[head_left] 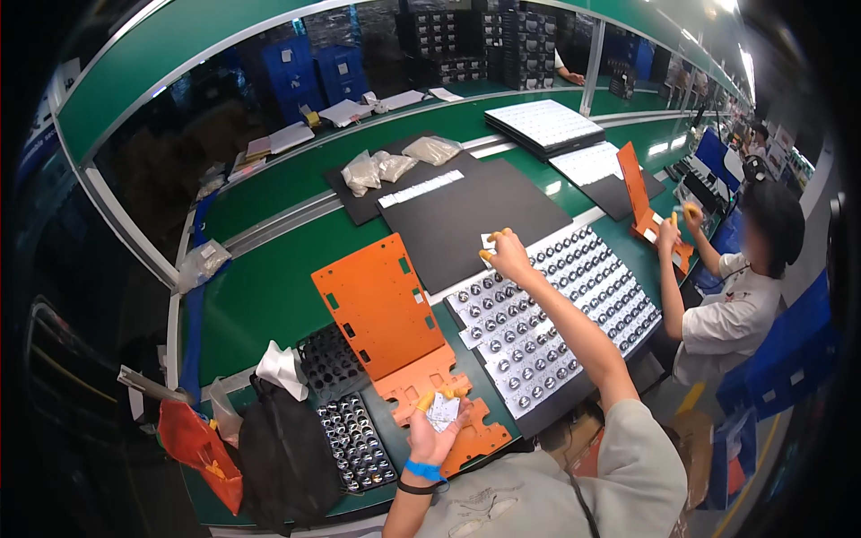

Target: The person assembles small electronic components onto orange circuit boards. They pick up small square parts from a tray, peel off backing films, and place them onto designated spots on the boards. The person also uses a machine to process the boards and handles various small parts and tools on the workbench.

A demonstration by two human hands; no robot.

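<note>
One small white part (pixel 442 412) in the left hand (pixel 434 430) grip; right hand (pixel 508 255) pinching over the tray (pixel 502 336).

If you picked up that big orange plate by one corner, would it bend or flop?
Probably not much: the orange plate looks flat and straight-edged, leaning propped without sagging, so likely stiff. Its cut-out holes may make it lightish. Its smooth surface might slide on the green table if pushed.

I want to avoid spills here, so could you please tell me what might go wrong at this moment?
The right hand reaches far over the white tray of small round parts, so the forearm might brush some loose. The left hand holds a small white piece above the orange plate; it could slip.
</note>
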